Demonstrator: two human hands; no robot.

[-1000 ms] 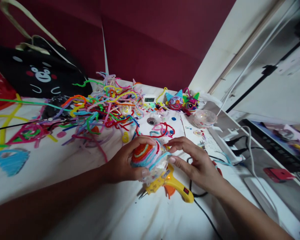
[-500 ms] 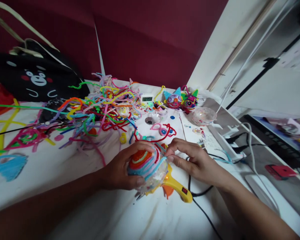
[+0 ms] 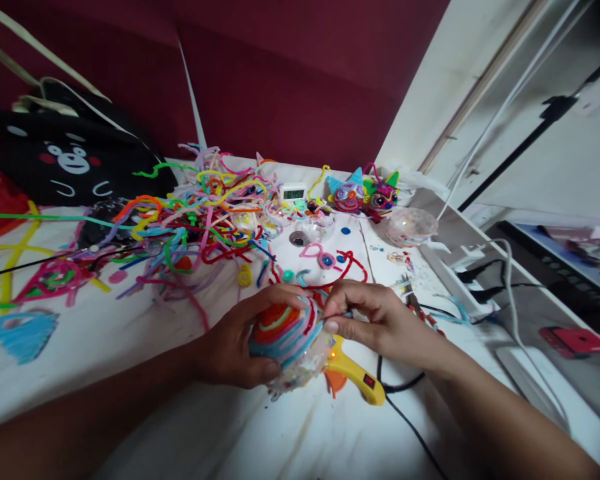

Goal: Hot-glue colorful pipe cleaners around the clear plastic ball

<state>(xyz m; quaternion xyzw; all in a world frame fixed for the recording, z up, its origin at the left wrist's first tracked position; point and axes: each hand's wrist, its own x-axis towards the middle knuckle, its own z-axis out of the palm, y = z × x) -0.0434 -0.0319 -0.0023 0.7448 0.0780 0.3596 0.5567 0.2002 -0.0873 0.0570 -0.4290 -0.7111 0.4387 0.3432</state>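
Note:
My left hand is wrapped round a clear plastic ball whose upper side is covered with curved rows of orange, red, white, pink and blue pipe cleaner. At the ball's right side, my right hand pinches the end of a blue pipe cleaner between thumb and forefinger. That strip lies along the outermost row, and its tip is mostly covered by the fingers. A yellow hot glue gun with a lit orange light and a red switch lies just right of the ball, its front end hidden.
Loose pipe cleaners are heaped at the back left, before a black bag. Two decorated cat-like heads and a clear bowl stand at the back right. Pliers, a power strip and cables lie at the right.
My right hand has shifted slightly left and closer against the ball, along the blue strip. My left hand has tilted the ball slightly and moved a little left. The glue gun lies where it was.

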